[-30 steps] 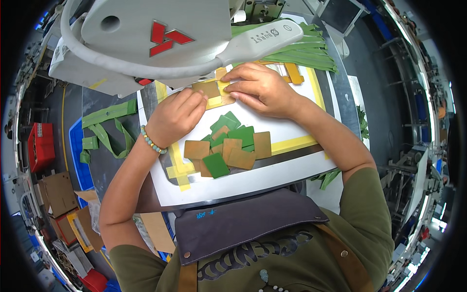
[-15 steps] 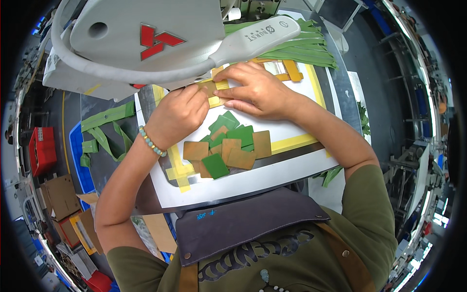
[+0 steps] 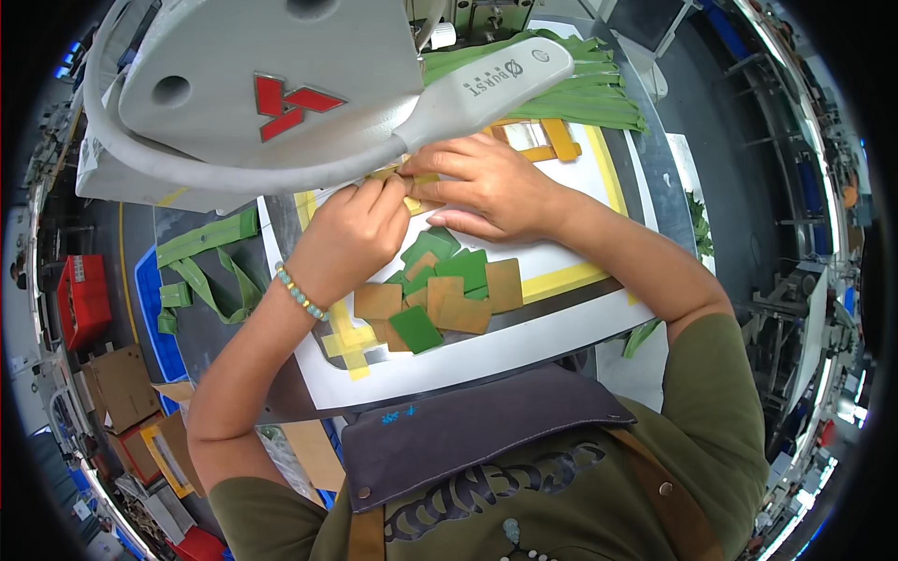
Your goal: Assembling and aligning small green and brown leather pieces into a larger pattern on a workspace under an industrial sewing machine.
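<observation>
My left hand (image 3: 360,224) is closed, its fingertips pinched together at a yellow-edged template (image 3: 426,198) under the sewing machine head (image 3: 365,84). What the pinch holds is hidden. My right hand (image 3: 491,187) lies over the template's right part with fingers stretched toward the left fingertips, nearly meeting them. Just below both hands, several flat green and brown rectangular pieces are heaped on the white sheet; a green piece (image 3: 415,329) and a brown piece (image 3: 504,284) lie on its near and right sides.
A yellow-orange frame (image 3: 561,140) lies right of my hands. Long green strips (image 3: 599,93) are spread behind it. More green straps (image 3: 208,236) hang over the left table edge beside a blue bin (image 3: 159,318). A red bin (image 3: 82,299) stands farther left.
My left fingertips have moved slightly right, up to my right hand's fingers, covering the small brown piece seen between them before. The view has shifted a little; the heap stays put.
</observation>
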